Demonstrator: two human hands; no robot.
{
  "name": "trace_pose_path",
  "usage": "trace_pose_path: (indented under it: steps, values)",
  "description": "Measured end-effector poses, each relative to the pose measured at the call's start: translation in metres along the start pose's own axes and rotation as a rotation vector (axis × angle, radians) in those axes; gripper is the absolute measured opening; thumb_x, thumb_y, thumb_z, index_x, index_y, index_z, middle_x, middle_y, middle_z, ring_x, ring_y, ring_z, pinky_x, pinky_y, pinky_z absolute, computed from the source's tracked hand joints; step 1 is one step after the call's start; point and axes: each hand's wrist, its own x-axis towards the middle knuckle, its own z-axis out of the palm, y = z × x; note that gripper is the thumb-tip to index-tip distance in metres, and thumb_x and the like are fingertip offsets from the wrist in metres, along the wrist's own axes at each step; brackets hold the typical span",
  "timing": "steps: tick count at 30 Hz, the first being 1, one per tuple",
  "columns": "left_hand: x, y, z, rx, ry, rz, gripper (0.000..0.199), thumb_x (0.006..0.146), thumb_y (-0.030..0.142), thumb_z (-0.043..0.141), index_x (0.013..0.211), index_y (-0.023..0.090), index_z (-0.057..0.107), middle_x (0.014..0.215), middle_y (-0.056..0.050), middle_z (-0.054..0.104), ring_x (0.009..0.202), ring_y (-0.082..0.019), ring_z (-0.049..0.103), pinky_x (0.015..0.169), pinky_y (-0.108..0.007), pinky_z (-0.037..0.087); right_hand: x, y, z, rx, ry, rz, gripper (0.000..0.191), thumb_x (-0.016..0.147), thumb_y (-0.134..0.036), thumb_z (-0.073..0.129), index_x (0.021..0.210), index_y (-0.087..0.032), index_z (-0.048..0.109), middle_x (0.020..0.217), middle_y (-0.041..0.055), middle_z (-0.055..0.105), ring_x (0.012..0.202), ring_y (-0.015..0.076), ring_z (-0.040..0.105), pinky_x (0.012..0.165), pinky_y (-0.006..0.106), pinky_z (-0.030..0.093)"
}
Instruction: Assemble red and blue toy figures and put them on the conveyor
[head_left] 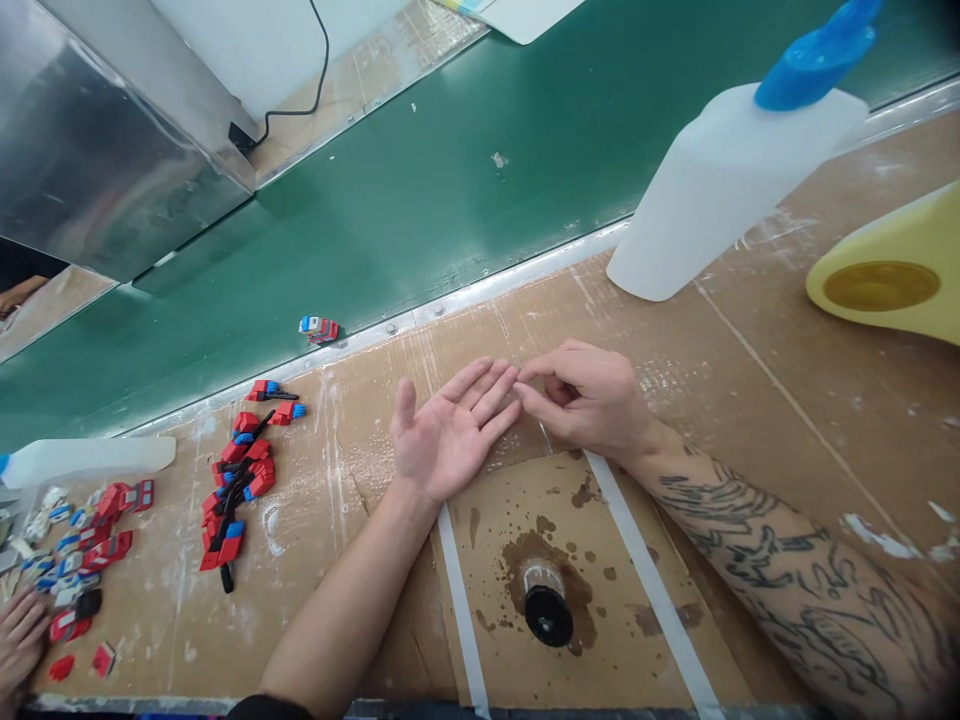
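My left hand lies palm up with its fingers stretched out and nothing resting on the palm. Close against its fingertips, my right hand pinches thumb and forefinger together. Whatever sits in that pinch, if anything, is too small to make out. Below both hands, a small round black-topped pot with a clear side stands on a wet-stained cardboard sheet, which white tape strips hold down. Left of my hands is a row of red, blue and black plastic toy parts.
A white bottle with a blue cap and a yellow bottle stand at the right. A green conveyor belt runs behind, a small toy vehicle at its edge. Another person's hand is beside piled toy parts.
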Motion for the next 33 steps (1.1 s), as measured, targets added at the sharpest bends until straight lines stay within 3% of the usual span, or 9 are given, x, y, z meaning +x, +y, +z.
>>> trace_pose_path:
  steps: [18, 28, 33]
  values:
    - [-0.0035, -0.0064, 0.0044, 0.167, -0.109, 0.111, 0.070, 0.086, 0.070, 0.039, 0.130, 0.017, 0.054, 0.144, -0.011, 0.051, 0.143, -0.032, 0.032, 0.119, -0.049, 0.026, 0.0017, -0.0034, 0.0022, -0.076, 0.033, 0.018, 0.013, 0.077, -0.014, 0.057, 0.065, -0.019, 0.058, 0.049, -0.0068, 0.039, 0.049, 0.0115, 0.039, 0.052, 0.025, 0.036]
    - [-0.0041, -0.0072, 0.0052, 0.191, -0.154, 0.081, 0.074, 0.085, 0.072, 0.039, 0.133, 0.017, 0.051, 0.147, -0.012, 0.046, 0.144, -0.033, 0.029, 0.119, -0.051, 0.024, 0.0021, -0.0053, 0.0008, -0.120, 0.041, -0.013, 0.017, 0.069, -0.010, 0.053, 0.058, -0.021, 0.046, 0.049, -0.0066, 0.039, 0.048, 0.0113, 0.038, 0.052, 0.025, 0.035]
    - [-0.0046, -0.0069, 0.0075, 0.177, -0.108, 0.060, 0.075, 0.082, 0.075, 0.042, 0.130, 0.019, 0.054, 0.146, -0.012, 0.048, 0.144, -0.034, 0.029, 0.118, -0.051, 0.026, 0.0013, -0.0057, -0.0001, -0.096, 0.038, -0.001, 0.017, 0.068, -0.011, 0.053, 0.058, -0.021, 0.045, 0.049, -0.0063, 0.040, 0.049, 0.0114, 0.038, 0.051, 0.025, 0.035]
